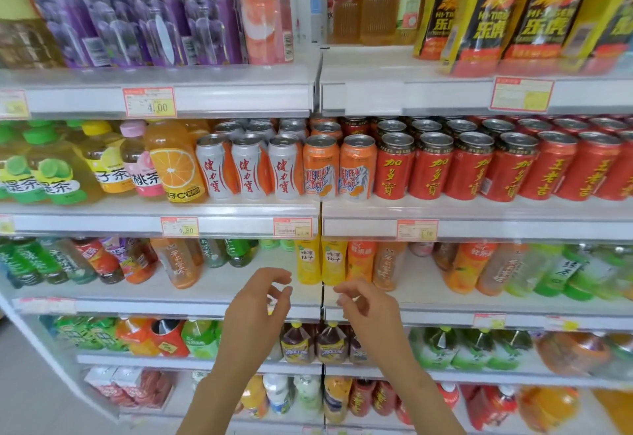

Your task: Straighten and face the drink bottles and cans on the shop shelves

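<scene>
You are holding your left hand (257, 304) and right hand (370, 308) at lower center, fingers (274, 275) loosely curled, gripping nothing; forearms (219, 386) are partly hiding bottles (297, 344).

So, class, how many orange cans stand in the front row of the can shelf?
2. The left orange can stands beside the white cans; the right orange can stands beside the red cans. More orange cans behind them are partly hidden.
</scene>
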Available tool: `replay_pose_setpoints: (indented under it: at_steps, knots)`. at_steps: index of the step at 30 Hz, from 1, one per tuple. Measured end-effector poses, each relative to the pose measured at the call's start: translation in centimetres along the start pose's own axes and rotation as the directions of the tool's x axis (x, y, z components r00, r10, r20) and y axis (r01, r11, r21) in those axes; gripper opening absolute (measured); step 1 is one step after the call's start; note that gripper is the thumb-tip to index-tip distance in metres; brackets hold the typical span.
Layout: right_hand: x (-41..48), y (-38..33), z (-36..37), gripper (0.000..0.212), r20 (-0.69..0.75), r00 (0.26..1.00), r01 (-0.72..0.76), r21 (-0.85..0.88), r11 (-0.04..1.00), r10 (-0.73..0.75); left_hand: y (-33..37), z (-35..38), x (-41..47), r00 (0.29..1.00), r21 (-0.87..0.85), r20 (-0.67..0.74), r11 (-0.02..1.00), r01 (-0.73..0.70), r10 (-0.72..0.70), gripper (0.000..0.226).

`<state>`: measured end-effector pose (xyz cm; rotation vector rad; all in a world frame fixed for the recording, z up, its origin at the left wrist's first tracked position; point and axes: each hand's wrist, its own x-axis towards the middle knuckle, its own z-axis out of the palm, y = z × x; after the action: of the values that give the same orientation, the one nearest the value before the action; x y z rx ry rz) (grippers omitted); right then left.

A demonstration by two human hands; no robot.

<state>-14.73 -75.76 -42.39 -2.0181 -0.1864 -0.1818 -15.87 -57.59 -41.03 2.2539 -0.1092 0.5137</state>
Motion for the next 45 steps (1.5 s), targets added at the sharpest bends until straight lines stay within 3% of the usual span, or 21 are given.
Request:
replay_pose_setpoints:
  at_steps: [7, 13, 20, 28, 36, 45]
  knots:
    - [1.5, -0.6, -0.9, 0.032, -0.084, 0.995, 0.043, -0.065, 0.997, -0.049, 0.3, 1.0, 2.7, 0.968, 0.139, 0.063, 0.959, -0.248, 0.242, 0.018]
    - [1.1, -0.9, -0.5, 0.020, -0.117, 0.992, 0.039, -0.118, 0.992, -0.053, 0.0, 2.4, 2.6, 0.900, 0.218, 0.162, 0.875, -0.432, 0.404, 0.024]
    - [-0.9, 0.7, -0.6, 0.014, -0.121, 0.993, -0.033, -0.225, 0.974, 0.005, -1.2, 4.5, 0.3, 0.899, 0.134, 0.245, 0.905, -0.403, 0.364, 0.021]
    - [-2.7, 3.1, -2.0, 0.013, -0.156, 0.983, -0.132, -0.202, 0.971, 0.101, -1.3, 6.0, -1.9, 0.909, 0.103, 0.310, 0.941, -0.324, 0.279, 0.027]
    - [-1.9, 4.3, -7.6, 0.015, -0.147, 0.989, -0.056, -0.240, 0.969, 0.020, 3.2, 8.7, -0.6, 0.909, 0.144, 0.251, 0.916, -0.375, 0.332, 0.024]
    - [-2.2, 10.0, -17.1, 0.013, -0.069, 0.997, -0.056, -0.269, 0.961, 0.039, 10.9, 17.2, -2.6, 0.921, 0.142, 0.292, 0.941, -0.308, 0.258, 0.024]
